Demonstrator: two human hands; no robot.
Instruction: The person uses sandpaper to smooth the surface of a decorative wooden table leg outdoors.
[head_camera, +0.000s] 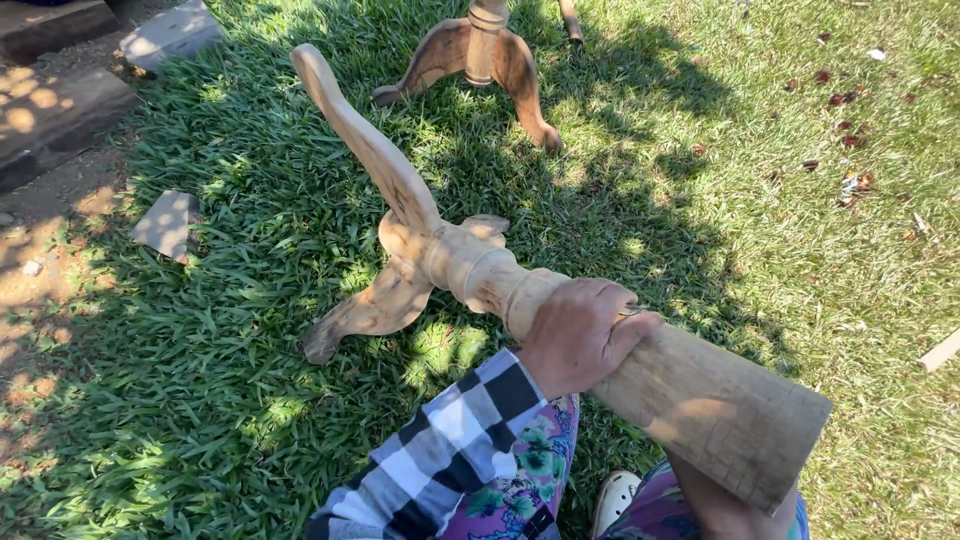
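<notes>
1. Two carved wooden pedestals on the lawn; nearer one, the raw pedestal base, tipped over with its thick column end raised toward the camera at lower right and its curved legs pointing away; one leg up toward the upper left, one down in the grass, a third short stub behind.
2. Left hand clamped over the turned column just past the ringed section, fingers curled round the far side, thumb tucked; checked black-and-white sleeve running back to the bottom edge.
3. Right hand mostly hidden under the thick square-ish end; only a bit of forearm poking out beneath, so can't tell if gripping or just propping.
4. Second pedestal, darker and smoother, standing upright at the top edge of the lawn, well apart from the first.
5. Flat grey stone slab lying in the grass at left; another slab near the top left corner beside bare dirt.
6. Floral trousers and a white shoe at the bottom, just below the column.
</notes>
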